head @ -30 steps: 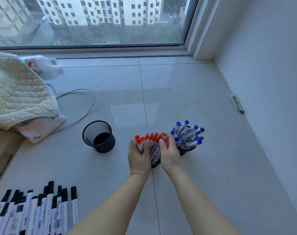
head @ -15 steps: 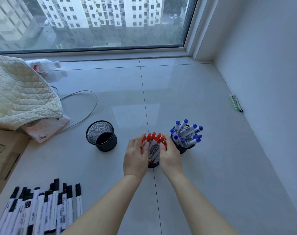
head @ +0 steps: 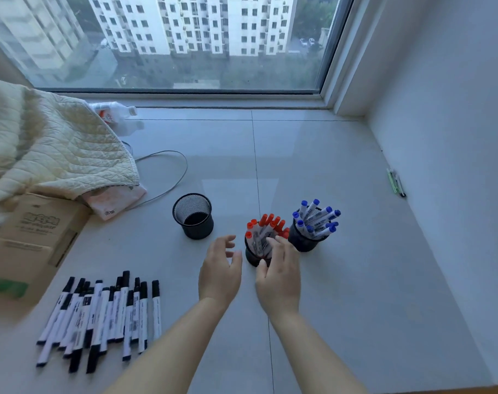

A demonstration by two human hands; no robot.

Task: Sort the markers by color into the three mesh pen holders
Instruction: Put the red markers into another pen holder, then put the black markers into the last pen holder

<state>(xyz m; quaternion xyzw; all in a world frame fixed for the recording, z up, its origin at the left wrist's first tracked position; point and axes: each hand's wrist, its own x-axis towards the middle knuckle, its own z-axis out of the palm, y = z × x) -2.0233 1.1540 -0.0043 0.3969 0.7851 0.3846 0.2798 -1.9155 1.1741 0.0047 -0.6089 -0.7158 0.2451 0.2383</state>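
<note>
- Both hands are empty with fingers spread: the left hand (head: 220,273) hangs loose at centre frame, clear of the middle mesh holder (head: 252,255), while the right hand (head: 279,275) sits just in front of that holder, fingertips at or near its rim; whether they touch it I cannot tell.
- The red-capped markers (head: 266,227) stand in the middle holder, the blue-capped markers (head: 317,218) in the right holder (head: 301,240), and the third holder (head: 193,216) to the left of centre is empty.
- The black-capped markers (head: 105,317) lie in a loose row at lower left.
- Next, judged: reach left, gather the black ones in a bundle, caps aligned, and lower them upright into the empty holder, steadying it so it does not tip.
- Half a second ago both hands cupped the red bundle; now they have let go and drawn back.
</note>
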